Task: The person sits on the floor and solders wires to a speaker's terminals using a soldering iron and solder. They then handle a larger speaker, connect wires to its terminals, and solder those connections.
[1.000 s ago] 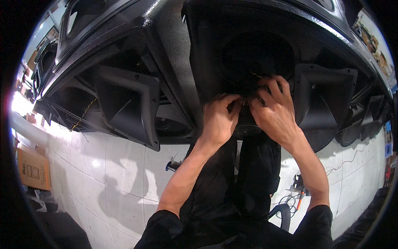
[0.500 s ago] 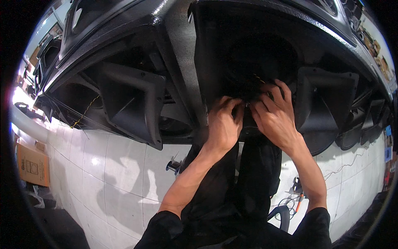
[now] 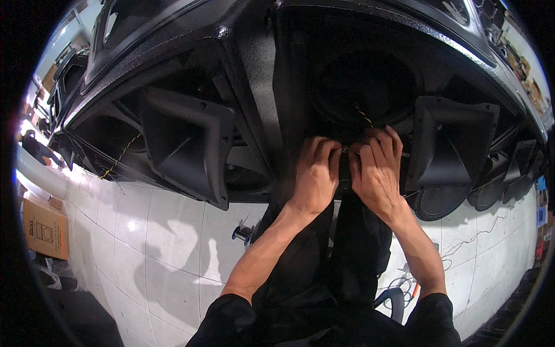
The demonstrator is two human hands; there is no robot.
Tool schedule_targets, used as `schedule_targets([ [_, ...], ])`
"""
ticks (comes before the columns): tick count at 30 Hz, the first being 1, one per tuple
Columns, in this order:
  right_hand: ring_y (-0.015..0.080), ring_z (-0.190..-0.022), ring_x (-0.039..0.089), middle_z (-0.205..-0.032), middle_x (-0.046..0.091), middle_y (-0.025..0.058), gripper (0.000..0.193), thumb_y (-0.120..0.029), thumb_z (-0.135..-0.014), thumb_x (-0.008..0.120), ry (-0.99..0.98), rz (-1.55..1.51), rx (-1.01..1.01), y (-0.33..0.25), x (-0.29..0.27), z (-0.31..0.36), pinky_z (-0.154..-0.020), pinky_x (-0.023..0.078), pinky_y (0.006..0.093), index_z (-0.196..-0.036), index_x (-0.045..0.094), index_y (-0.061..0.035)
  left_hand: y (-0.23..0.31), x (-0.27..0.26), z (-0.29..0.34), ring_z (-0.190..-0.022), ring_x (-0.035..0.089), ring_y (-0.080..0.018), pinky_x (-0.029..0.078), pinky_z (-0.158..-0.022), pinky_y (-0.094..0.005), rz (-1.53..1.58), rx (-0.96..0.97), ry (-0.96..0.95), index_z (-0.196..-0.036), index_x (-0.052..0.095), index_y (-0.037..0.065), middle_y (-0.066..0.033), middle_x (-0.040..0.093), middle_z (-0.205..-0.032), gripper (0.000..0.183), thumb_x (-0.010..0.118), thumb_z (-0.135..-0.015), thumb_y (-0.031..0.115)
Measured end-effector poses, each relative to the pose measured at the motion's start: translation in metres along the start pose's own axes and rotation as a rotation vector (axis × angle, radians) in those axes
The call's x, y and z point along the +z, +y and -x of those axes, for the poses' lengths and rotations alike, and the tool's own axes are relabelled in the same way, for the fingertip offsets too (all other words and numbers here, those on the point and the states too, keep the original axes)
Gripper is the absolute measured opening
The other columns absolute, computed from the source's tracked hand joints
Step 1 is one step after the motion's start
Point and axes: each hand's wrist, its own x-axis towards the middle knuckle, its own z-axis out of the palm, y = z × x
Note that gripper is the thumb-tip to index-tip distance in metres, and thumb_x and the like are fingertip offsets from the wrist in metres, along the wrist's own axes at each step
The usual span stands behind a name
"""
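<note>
Both forearms extend forward and converge at the open black cabinet. The left hand and right hand stand side by side, backs upward, fingers curled and narrow, fingertips close together; whether they grip anything cannot be determined. A yellow-and-black wire shows inside the cabinet, its long axis slanting down rightward toward the right hand's fingers.
</note>
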Motion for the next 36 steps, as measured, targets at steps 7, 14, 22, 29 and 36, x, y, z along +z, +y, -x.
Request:
schedule_targets([
  [7,0.0339,-0.112,0.056,-0.096,0.062,0.0145,0.020,0.003,-0.073,0.070,0.029,-0.065,-0.013,0.005,0.003,-0.001,-0.109,0.034,0.0540,-0.092,0.064,-0.0003,0.006,-0.020,-0.018,-0.103,0.062,-0.0352,0.056,-0.087,-0.0382,-0.329,0.595,-0.182,-0.107,0.064,-0.007,-0.0178,0.061,-0.110,0.033,0.063,-0.075,0.000],
  [14,0.0301,-0.108,0.058,-0.093,0.063,0.0108,0.018,0.002,-0.073,0.072,0.086,-0.099,0.019,0.003,0.008,0.001,-0.106,0.038,0.0528,-0.089,0.066,-0.0016,0.005,-0.037,-0.026,-0.086,0.068,-0.0343,0.054,-0.075,-0.0376,-0.058,0.060,-0.096,-0.102,0.069,-0.003,-0.0178,0.070,-0.096,0.015,0.065,-0.088,0.001],
  [22,0.0306,-0.109,0.058,-0.094,0.064,0.0113,0.017,0.003,-0.072,0.071,0.103,-0.079,0.025,0.000,0.007,0.000,-0.105,0.039,0.0531,-0.088,0.065,-0.0008,0.005,-0.030,-0.025,-0.089,0.069,-0.0351,0.054,-0.078,-0.0397,-0.090,0.053,-0.177,-0.105,0.071,-0.001,-0.0171,0.071,-0.098,0.020,0.066,-0.086,0.003],
  [29,0.0313,-0.110,0.058,-0.096,0.065,0.0121,0.017,0.003,-0.074,0.071,0.081,-0.052,0.040,-0.001,0.007,0.001,-0.105,0.039,0.0528,-0.089,0.065,-0.0001,-0.003,-0.022,-0.023,-0.089,0.069,-0.0333,0.055,-0.077,-0.0389,-0.064,0.115,-0.152,-0.100,0.072,-0.002,-0.0158,0.070,-0.097,0.018,0.067,-0.084,0.002],
  [36,0.0324,-0.111,0.058,-0.097,0.064,0.0121,0.019,0.004,-0.073,0.072,0.104,-0.080,0.061,-0.002,0.009,0.004,-0.104,0.039,0.0520,-0.091,0.065,-0.0008,-0.012,-0.021,-0.021,-0.089,0.067,-0.0287,0.058,-0.077,-0.0366,-0.217,0.396,-0.123,-0.097,0.071,-0.004,-0.0123,0.069,-0.098,0.017,0.070,-0.081,0.001],
])
